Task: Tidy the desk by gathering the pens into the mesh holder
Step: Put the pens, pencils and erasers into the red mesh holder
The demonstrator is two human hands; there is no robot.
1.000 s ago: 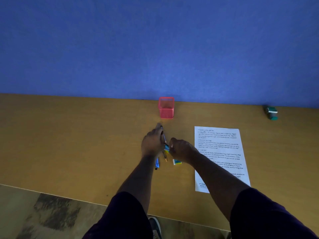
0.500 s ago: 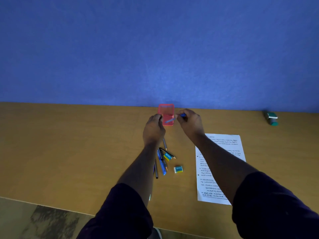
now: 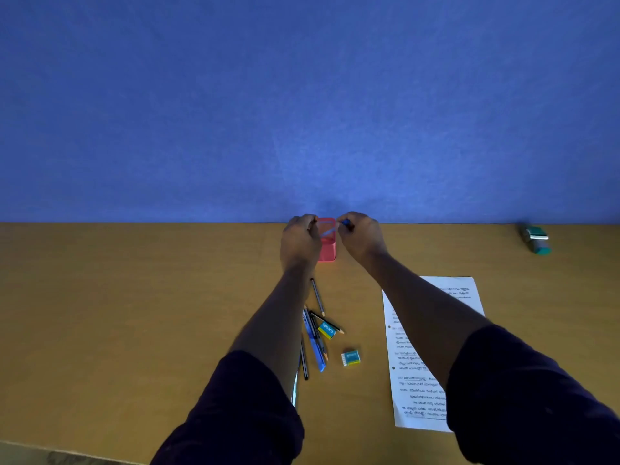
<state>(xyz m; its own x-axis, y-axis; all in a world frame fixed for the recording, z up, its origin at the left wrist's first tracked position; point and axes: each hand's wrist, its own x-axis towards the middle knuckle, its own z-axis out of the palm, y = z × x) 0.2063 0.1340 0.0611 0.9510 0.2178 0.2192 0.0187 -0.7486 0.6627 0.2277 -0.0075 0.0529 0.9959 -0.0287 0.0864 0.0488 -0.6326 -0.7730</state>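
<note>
While right-hand fingers (image 3: 343,226) pinch a slim blue pen (image 3: 328,231) over the pink mesh holder (image 3: 327,248), left-hand fingers (image 3: 310,223) seem to steady its rim; next, tip it in.

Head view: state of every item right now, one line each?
Mesh holder: upright at desk's back edge, between both hands.
Blue pen: tilted over holder's rim, pinched by right hand.
Left hand: beside the holder; grip unclear.
Pens and pencils: loose on desk.
Erasers: flat on desk.
Paper: flat.
</note>
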